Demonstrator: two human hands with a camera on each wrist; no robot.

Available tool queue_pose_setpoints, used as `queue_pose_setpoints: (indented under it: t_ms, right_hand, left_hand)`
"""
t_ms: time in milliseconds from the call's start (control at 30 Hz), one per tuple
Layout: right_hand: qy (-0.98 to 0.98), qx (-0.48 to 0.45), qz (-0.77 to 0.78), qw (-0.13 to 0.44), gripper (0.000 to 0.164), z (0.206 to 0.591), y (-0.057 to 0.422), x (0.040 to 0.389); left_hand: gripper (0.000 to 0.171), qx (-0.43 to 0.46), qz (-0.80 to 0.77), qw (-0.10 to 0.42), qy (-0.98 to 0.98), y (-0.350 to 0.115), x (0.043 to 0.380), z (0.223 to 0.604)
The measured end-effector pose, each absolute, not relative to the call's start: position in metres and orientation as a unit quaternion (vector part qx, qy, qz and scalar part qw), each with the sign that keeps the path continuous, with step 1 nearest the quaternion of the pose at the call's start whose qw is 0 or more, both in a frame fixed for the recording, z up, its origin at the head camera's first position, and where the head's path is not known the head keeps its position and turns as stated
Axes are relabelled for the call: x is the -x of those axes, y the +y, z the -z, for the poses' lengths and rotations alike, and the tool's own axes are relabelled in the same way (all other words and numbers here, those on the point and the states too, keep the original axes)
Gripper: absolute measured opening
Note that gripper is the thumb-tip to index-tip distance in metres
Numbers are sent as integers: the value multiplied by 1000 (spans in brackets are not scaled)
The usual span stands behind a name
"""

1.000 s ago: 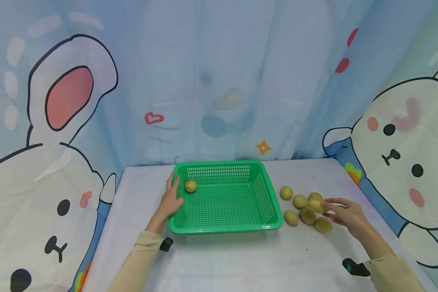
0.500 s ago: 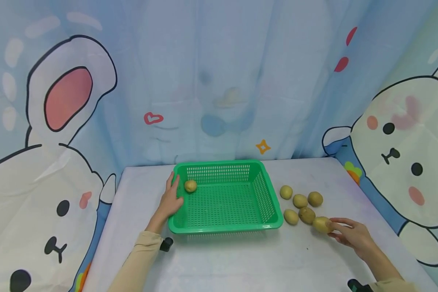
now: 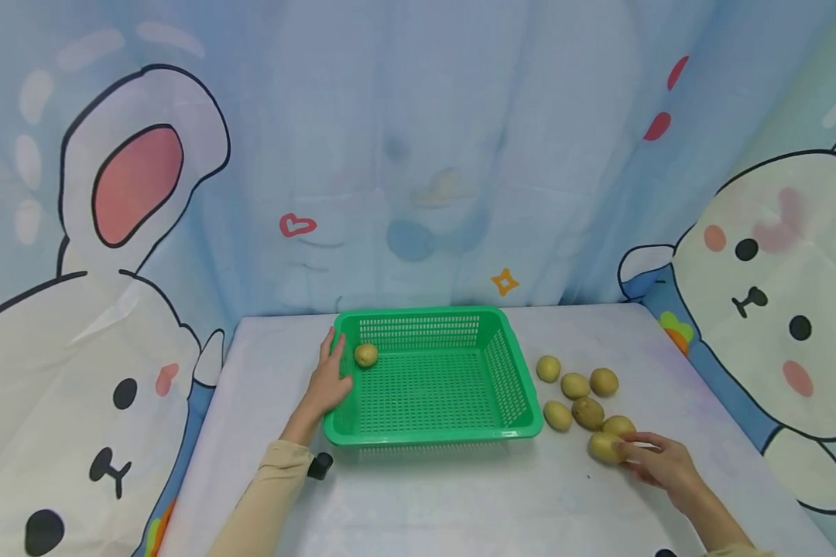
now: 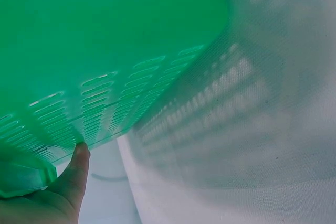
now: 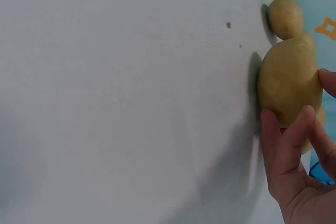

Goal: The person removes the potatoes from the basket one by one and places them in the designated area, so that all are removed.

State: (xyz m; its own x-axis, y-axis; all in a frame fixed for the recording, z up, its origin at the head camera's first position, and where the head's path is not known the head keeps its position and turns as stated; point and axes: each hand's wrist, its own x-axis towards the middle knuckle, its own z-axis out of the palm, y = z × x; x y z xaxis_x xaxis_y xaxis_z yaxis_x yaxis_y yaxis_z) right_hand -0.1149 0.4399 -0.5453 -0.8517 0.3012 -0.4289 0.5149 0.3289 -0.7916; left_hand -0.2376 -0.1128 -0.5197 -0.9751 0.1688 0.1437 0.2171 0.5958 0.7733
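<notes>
My left hand (image 3: 326, 385) grips the left rim of a green plastic basket (image 3: 432, 442); in the left wrist view one finger (image 4: 79, 161) lies against the slotted wall. Inside the basket, near its back left corner, sits one potato (image 3: 365, 355). To the right of the basket my right hand (image 3: 658, 462) pinches a yellowish oval potato (image 3: 604, 448) between thumb and fingertips. This potato (image 5: 289, 82) is low at the white tabletop, on the near side of a loose group of potatoes, overlapping another potato (image 3: 618, 425) behind it.
Several other potatoes lie right of the basket, among them a darker one (image 3: 588, 414) and one close to the basket's right side (image 3: 557, 416). The white-covered table (image 3: 446, 503) ends at a blue cartoon curtain (image 3: 432, 193) behind.
My right hand has brought its potato from above the group toward the near side, lower and slightly left. The left hand and basket stay as they were.
</notes>
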Motion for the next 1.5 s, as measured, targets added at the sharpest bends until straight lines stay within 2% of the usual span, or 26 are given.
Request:
queue_pose_setpoints:
  t_ms: [233,433,667,767,967,1133,1500]
  right_hand:
    - [831,-218,495,129,77,546,441,113]
    - [864,-174,439,172,86,515,451,131]
    - [882,-103,433,156,82,480,435,157]
    - [885,-71,434,154,80,473,418,169]
    - [865,-31,477,154,65,456,370,195]
    - [843,-19,514,156,62,445,321,219]
    - [779,36,590,209,57,461,214,270]
  left_hand:
    - [86,115,434,24,-893,-112,240,521]
    - [86,116,441,27,-890,-111,240,519]
    - [86,113,437,31,-892,-112,243,519]
    - [86,109,436,29,-893,-113,242,519]
    - [85,108,435,30,-894,-112,240,519]
    - [85,112,438,33,-891,-111,240,523]
    - [86,110,435,33,-893,-113,240,522]
